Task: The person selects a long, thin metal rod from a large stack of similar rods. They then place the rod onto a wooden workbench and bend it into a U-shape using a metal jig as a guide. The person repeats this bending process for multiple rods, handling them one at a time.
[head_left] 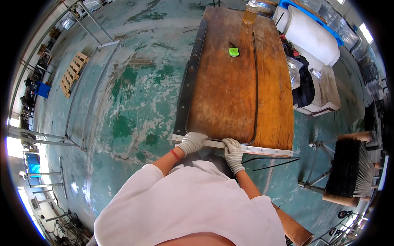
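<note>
A thin dark rod [256, 86] lies on the worn wooden tabletop [230, 94]. It runs along the right side, bends round at the near right corner and follows the near edge toward my hands. Both hands wear white knit gloves. My left hand [193, 142] is closed at the near left corner, its fingers over the rod at the edge. Closer to the middle of that edge, my right hand [233, 155] has its fingers curled over the same rod. The fingers' undersides are hidden. Beneath the hands runs a pale metal strip [254, 149] along the table's near edge.
A dark metal bar with holes [192, 74] borders the table's left side. On the top are a green tape measure [234, 52] and a bottle of yellowish liquid [250, 13]. White rolls [310, 35] stand at the right; a spool of black strands [347, 168] is nearer. A wooden pallet [74, 74] lies left.
</note>
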Demonstrator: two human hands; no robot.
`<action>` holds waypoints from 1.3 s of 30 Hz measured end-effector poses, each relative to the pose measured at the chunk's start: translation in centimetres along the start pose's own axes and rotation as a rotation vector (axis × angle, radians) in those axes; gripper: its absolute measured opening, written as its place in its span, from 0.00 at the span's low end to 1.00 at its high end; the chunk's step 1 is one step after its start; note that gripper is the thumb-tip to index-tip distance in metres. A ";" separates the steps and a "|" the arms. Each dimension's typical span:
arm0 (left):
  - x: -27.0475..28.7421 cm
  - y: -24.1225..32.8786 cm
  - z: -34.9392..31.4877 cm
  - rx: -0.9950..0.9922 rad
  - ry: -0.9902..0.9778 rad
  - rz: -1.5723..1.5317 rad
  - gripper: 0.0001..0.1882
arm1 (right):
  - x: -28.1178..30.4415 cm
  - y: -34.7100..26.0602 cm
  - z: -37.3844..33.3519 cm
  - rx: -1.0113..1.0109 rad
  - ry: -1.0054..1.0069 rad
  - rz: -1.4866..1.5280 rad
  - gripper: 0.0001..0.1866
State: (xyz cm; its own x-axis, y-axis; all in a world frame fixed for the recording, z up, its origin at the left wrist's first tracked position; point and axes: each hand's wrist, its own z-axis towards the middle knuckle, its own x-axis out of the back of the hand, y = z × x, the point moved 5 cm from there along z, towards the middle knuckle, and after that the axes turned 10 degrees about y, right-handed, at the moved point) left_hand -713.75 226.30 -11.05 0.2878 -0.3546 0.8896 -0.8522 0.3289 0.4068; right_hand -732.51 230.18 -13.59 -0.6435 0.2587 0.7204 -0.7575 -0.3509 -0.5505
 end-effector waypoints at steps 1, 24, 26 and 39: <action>0.0 0.0 0.0 0.023 -0.005 0.005 0.18 | 0.0 0.1 0.1 -0.031 -0.018 -0.006 0.18; -0.8 0.8 1.9 -0.009 -0.075 0.220 0.13 | 1.8 1.2 0.9 -0.165 -0.109 0.101 0.12; -1.2 0.2 1.5 0.005 -0.080 0.186 0.14 | 3.0 2.0 1.0 -0.337 0.038 0.032 0.12; 0.8 -2.3 -0.9 0.188 0.075 -0.118 0.17 | 7.8 12.2 4.2 -0.903 0.029 -0.406 0.19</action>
State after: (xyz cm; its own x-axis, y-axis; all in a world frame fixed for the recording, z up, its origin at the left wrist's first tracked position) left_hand -711.16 226.05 -11.11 0.4162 -0.3130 0.8537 -0.8749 0.1178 0.4698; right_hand -746.25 224.14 -12.91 -0.3097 0.2338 0.9216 -0.7131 0.5840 -0.3878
